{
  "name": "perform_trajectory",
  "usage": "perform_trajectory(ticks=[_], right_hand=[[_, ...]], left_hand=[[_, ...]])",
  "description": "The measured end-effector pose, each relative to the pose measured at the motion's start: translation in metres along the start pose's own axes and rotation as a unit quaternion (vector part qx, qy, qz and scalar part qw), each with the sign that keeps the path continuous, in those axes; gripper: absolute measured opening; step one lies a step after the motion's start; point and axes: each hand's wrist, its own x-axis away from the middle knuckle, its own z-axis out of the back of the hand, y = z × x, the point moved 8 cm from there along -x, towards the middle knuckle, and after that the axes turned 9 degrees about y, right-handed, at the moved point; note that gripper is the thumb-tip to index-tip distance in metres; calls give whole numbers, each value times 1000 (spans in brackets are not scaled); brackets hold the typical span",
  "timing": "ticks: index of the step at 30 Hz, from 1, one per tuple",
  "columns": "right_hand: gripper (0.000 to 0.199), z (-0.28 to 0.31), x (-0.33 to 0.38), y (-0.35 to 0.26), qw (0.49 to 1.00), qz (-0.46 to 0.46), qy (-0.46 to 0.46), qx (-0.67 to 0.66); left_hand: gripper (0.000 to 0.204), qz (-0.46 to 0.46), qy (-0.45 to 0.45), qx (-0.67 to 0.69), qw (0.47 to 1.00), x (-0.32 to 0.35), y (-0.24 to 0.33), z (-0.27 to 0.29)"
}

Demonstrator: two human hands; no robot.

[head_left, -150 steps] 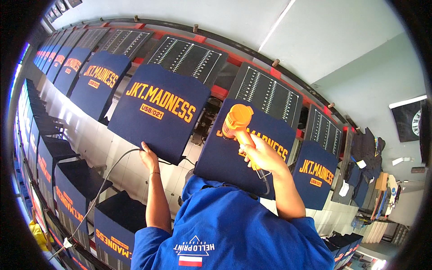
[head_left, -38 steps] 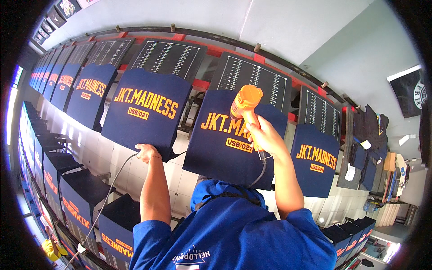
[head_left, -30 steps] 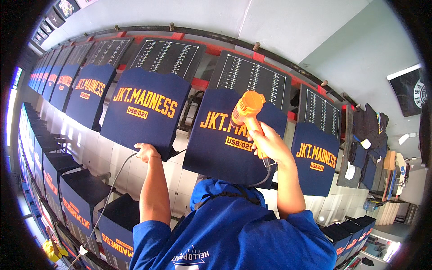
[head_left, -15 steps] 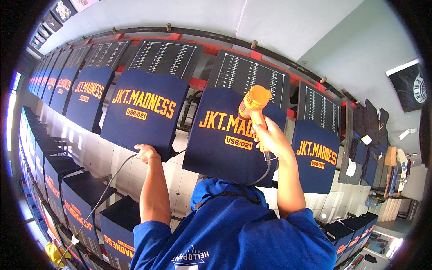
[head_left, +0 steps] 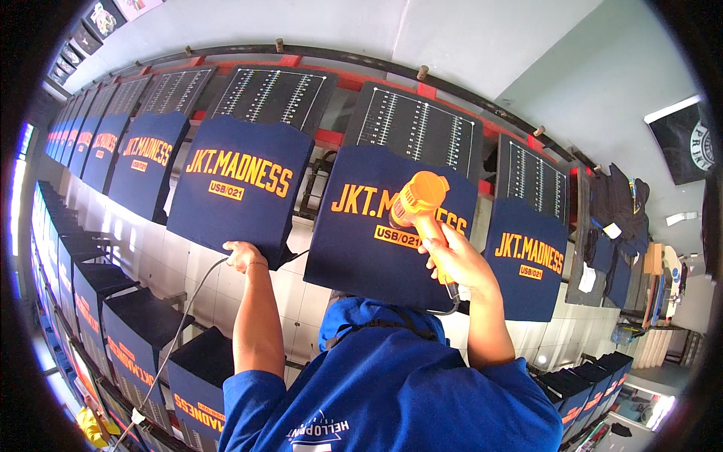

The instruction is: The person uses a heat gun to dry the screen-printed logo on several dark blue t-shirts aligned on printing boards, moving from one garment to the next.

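My right hand (head_left: 459,262) is wrapped round the handle of an orange heat gun (head_left: 422,194). The gun's nozzle points down at the yellow print of a navy T-shirt (head_left: 354,252), hiding part of the lettering. That shirt lies flat on a dark printing board (head_left: 414,124) with white scale marks. To the left, my left hand (head_left: 245,257) closes on the grey power cord (head_left: 184,320), at the lower edge of another navy printed T-shirt (head_left: 248,139). The cord runs down to the lower left and also out to the right, behind the shirt boards; a short length hangs from the gun's handle.
More boards with navy shirts line the red and black rack (head_left: 339,62), including a shirt (head_left: 520,237) on the right. A second row of boards (head_left: 199,361) stands lower left. Dark garments (head_left: 617,218) are piled far right. A yellow item (head_left: 92,426) shows at bottom left.
My right hand has brought the heat gun lower, toward me, over the middle of the print. My left hand stays in place on the cord.
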Motion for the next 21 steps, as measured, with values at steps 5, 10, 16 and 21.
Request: perform_trajectory(ticks=[5,10,16,21], right_hand=[[39,5,-1,-2,999,-2,9,32],[36,15,-26,2,999,24,38,-8],[35,22,-38,-7,996,34,65,-41],[38,23,-28,-6,998,12,58,-16]], left_hand=[[79,-10,-7,3,1000,-2,-2,-5],[78,3,-34,0,999,-10,-5,-13],[77,5,-33,17,999,-12,-7,-16],[79,-27,-34,-18,999,-7,-3,-13]])
